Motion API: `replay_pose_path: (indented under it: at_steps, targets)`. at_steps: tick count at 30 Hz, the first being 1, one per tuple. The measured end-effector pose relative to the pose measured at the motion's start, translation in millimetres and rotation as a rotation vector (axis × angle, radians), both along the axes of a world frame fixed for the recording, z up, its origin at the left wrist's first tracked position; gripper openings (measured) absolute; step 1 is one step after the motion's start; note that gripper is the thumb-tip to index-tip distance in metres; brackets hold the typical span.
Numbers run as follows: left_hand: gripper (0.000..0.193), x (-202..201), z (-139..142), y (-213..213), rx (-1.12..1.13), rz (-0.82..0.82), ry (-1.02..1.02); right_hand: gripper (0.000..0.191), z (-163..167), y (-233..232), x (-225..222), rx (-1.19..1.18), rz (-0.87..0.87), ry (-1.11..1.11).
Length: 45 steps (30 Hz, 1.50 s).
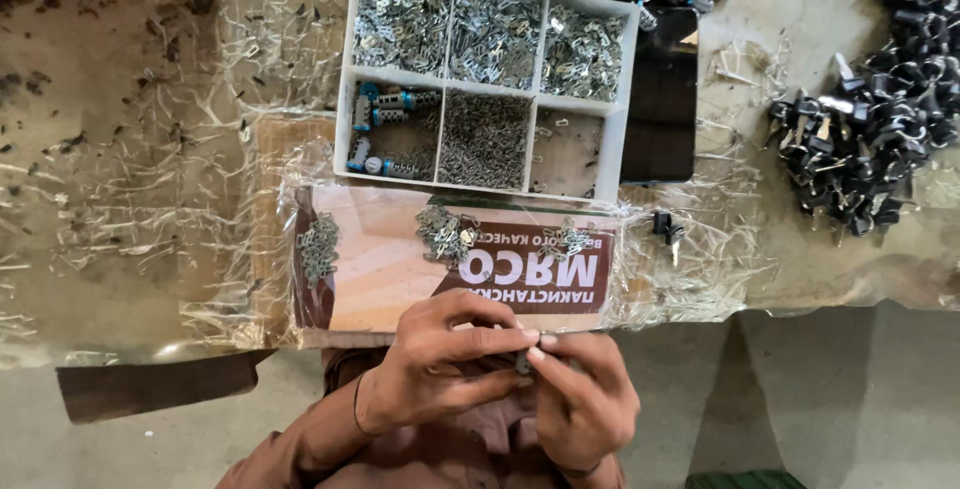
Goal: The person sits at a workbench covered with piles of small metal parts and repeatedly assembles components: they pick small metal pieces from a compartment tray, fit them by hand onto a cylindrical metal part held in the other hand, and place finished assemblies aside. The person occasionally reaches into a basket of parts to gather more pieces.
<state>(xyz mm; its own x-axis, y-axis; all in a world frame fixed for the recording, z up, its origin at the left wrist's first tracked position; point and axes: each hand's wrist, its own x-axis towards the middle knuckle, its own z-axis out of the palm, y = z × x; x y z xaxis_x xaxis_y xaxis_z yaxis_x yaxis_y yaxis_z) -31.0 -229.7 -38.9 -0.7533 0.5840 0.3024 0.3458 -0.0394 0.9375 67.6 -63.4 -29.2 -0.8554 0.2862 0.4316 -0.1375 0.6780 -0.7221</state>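
Fingers of left hand (440,359) and right hand (580,399) pinch one small part (523,361) below divided tray (625,69).

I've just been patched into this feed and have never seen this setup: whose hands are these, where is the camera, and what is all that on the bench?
There is one picture, from a camera worn on the person's head, looking straight down. No machine is involved, only two bare hands. The left hand and right hand meet at the bottom of the view, fingertips pinching a small dark part between them; it is too small to identify. Ahead lies a plastic-wrapped board carrying little heaps of metal pieces. Beyond it stands a white divided tray: silvery metal parts fill most compartments, blue-capped cylinders lie in one, and one is nearly empty. To the right sits a pile of black parts.
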Motion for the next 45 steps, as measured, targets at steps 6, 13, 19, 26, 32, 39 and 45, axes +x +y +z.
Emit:
replay_pose_path:
  at_steps: [6, 13, 19, 26, 32, 39, 45]
  targets:
    - [0.043, 1.7, -1.4, 0.9, 0.024, -0.005, -0.042, 0.014, -13.3, 13.3, 12.7, -0.479, 0.052, -0.169]
    - [0.042, -1.6, -2.4, -1.0, 0.067, -0.060, -0.024, 0.019, -29.3, 24.8, 15.7, -1.057, 0.117, -0.238]
    - [0.042, -4.4, 0.5, -7.3, 0.106, -0.015, -0.132, 0.047, -30.9, 19.2, -12.5, 0.208, -0.146, -0.249]
    - [0.045, -7.6, -3.4, -2.9, 0.119, 0.020, -0.086, 0.074, -30.8, 28.4, -6.5, 0.429, -0.002, -0.323]
    - [0.044, -8.5, -4.0, -2.7, 0.103, -0.027, -0.102, 0.041, -58.1, 40.2, 17.3, 0.384, 0.204, 0.030]
    - [0.042, -4.7, -2.3, -2.6, 0.096, -0.085, -0.131, 0.014, -38.5, 12.5, 41.1, -0.674, 0.002, -0.096]
    - [0.042, -0.6, 2.3, -6.0, 0.118, -0.042, -0.125, 0.012, -12.9, -3.5, 21.8, -0.722, 0.065, -0.005]
